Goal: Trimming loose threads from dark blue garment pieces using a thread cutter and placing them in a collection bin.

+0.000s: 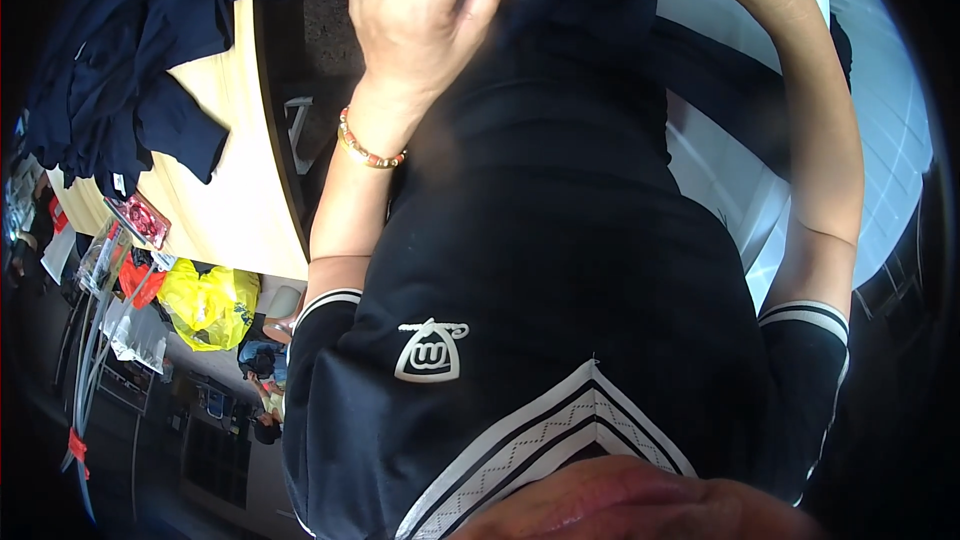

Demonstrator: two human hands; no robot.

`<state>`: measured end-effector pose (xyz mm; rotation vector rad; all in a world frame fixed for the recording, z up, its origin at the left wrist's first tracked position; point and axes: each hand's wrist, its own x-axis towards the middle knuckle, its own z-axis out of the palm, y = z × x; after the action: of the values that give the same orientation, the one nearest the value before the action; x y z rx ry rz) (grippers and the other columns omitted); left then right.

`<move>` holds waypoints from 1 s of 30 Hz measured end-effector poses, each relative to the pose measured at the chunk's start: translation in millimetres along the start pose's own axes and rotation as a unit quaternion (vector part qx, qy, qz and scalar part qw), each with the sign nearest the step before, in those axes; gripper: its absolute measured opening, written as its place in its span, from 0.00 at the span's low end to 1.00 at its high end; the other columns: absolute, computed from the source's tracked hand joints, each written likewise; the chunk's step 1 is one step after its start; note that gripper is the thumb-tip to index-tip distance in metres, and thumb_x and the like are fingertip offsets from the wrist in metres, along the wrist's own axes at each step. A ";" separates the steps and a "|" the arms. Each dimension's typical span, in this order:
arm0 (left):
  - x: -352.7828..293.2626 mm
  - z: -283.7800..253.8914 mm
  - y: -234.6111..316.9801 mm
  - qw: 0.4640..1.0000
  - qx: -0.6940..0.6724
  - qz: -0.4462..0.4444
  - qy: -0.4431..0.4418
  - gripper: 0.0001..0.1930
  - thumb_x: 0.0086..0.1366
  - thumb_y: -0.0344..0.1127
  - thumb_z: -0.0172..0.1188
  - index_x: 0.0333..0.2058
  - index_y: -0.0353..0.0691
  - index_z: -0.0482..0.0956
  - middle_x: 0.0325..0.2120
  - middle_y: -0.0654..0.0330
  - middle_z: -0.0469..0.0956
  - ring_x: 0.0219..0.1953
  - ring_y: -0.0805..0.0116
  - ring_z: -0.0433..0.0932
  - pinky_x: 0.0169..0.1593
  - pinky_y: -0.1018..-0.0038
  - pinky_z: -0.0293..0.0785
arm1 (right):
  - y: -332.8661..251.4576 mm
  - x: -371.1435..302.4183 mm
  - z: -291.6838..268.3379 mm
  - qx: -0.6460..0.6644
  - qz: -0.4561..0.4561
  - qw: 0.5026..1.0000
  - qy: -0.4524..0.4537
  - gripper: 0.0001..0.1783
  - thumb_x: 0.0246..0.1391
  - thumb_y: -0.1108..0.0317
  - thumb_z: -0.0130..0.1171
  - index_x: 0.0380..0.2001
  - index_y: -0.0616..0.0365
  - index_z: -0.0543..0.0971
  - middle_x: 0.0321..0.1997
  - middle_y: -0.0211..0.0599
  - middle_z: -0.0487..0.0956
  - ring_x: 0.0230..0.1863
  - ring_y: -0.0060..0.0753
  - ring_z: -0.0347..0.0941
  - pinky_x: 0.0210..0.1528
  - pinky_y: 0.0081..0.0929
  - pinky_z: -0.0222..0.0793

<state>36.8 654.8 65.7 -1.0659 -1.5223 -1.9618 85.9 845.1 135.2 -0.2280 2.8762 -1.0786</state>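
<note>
My left hand (425,0) is at the top of the view, with a beaded bracelet (370,145) at the wrist. Its thumb and forefinger come together near the upper edge, closed in a pinch. Whatever lies between the fingertips is too small or hidden to make out. Dark cloth (580,10) spreads just beside and below those fingertips, over my front. My right forearm (815,90) curves up along the right side toward the top edge. Past the wrist the frame cuts it off, so the right hand is out of sight.
To the left, dark navy garments (150,70) lie heaped on a pale wooden table (235,180) with a curved edge. Beyond it hang a yellow plastic bag (208,302) and several thin pale rods (88,360). A large white tub-like surface (890,160) stands on the right.
</note>
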 end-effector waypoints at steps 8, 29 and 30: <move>-50.7 -33.2 -24.1 0.992 0.063 -0.071 -0.082 0.14 0.51 0.31 0.76 0.38 0.40 0.86 0.35 0.59 0.79 0.40 0.57 0.76 0.46 0.64 0.70 | -29.1 2.4 -4.2 -0.124 0.081 0.975 -0.164 0.14 0.57 0.65 0.63 0.41 0.65 0.83 0.35 0.54 0.84 0.41 0.53 0.82 0.48 0.41 0.75; -22.1 -22.0 2.7 0.869 0.364 -0.065 -0.329 0.07 0.53 0.33 0.73 0.31 0.43 0.85 0.32 0.62 0.76 0.42 0.58 0.74 0.47 0.61 0.65 | -1.4 -3.3 -6.2 -0.107 0.036 0.991 -0.078 0.16 0.56 0.68 0.65 0.44 0.67 0.82 0.38 0.56 0.83 0.41 0.54 0.82 0.45 0.40 0.76; -23.5 -22.5 -0.2 0.878 0.347 -0.087 -0.317 0.07 0.53 0.32 0.73 0.30 0.43 0.85 0.30 0.62 0.77 0.40 0.58 0.75 0.45 0.62 0.66 | -1.3 -3.4 -5.5 -0.106 0.036 0.991 -0.079 0.16 0.56 0.68 0.65 0.44 0.67 0.82 0.38 0.56 0.83 0.41 0.54 0.82 0.45 0.40 0.76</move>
<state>44.0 630.8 44.9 -1.3086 -2.4733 -0.9775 88.7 848.3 140.2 -0.2084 2.8301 -0.7077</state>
